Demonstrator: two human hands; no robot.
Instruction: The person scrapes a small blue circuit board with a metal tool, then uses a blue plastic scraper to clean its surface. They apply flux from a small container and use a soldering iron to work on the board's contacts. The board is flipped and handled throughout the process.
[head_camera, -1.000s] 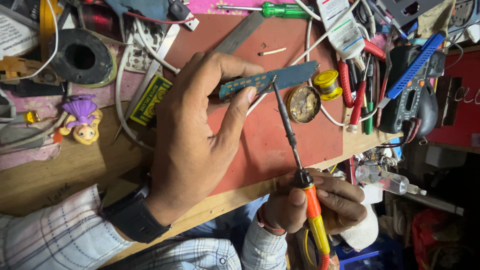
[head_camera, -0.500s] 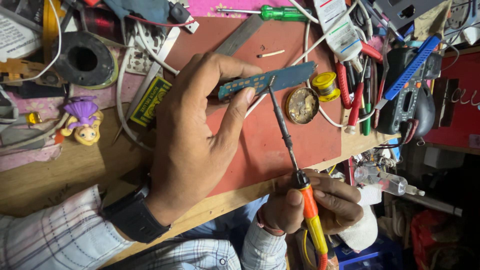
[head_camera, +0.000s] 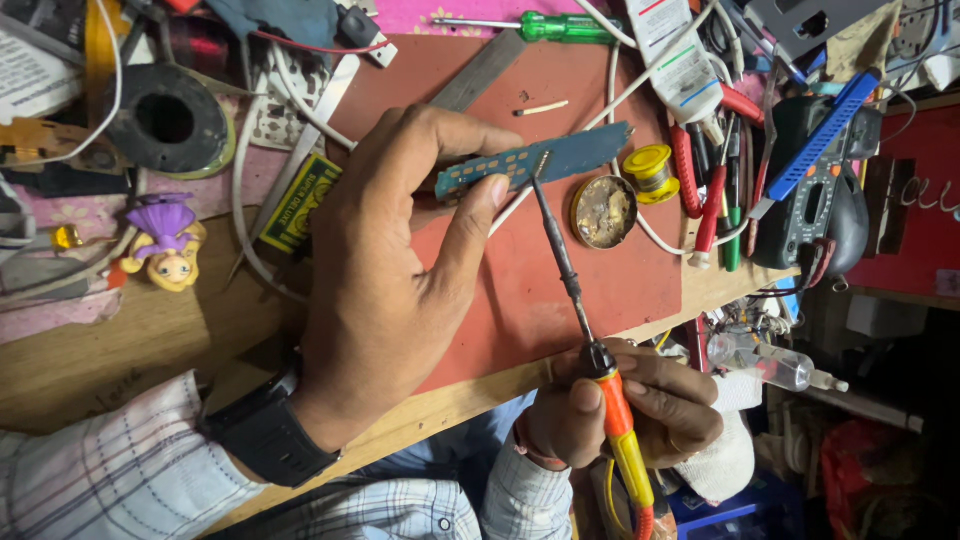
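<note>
My left hand (head_camera: 400, 260) pins a long blue circuit board (head_camera: 560, 155) between thumb and fingers over the red mat (head_camera: 600, 270). My right hand (head_camera: 640, 410) grips the orange and yellow handle of a soldering iron (head_camera: 575, 290). The iron's dark shaft slants up and left, and its tip touches the board near its middle. A black watch sits on my left wrist.
A round tin of flux (head_camera: 603, 212) and a yellow solder spool (head_camera: 650, 172) lie right of the board. A green screwdriver (head_camera: 545, 26), a black tape roll (head_camera: 168, 120), a small purple-haired doll (head_camera: 165, 245), pliers, a multimeter (head_camera: 820, 190) and tangled wires crowd the wooden bench.
The iron's tip has crept slightly left along the board's edge. Both hands have kept their grip and place.
</note>
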